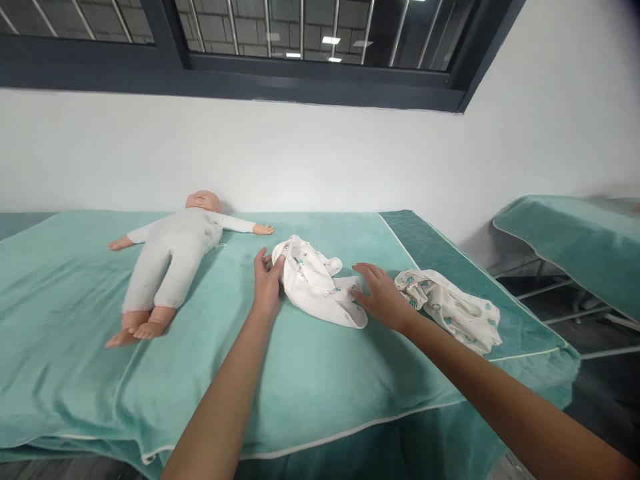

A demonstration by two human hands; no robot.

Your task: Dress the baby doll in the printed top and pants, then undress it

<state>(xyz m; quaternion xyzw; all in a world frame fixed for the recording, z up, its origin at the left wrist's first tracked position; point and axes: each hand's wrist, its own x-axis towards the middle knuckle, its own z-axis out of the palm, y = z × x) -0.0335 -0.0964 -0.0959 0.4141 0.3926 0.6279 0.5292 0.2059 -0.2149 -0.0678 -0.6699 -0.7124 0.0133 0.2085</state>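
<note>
A white baby garment [315, 280] with a small print lies crumpled on the bed in front of me. My left hand [267, 280] is at its left edge, thumb on the cloth and fingers curled, seemingly pinching it. On the garment's right side, my right hand [383, 293] has its fingers apart, the thumb at the cloth's edge. Just beyond that hand, to the right, lies a second printed baby garment [457, 307], bunched up and partly covered by my right forearm. A baby doll [175, 250] in a pale one-piece rests on its back at the left, arms outstretched, feet bare.
A green velvety cover [210, 400] with pale piping spreads over the bed, which stands against a white wall [320, 160]. Above is a dark-framed window [320, 83] with bars. Another green-covered bed [580, 247] on a metal frame stands at the right.
</note>
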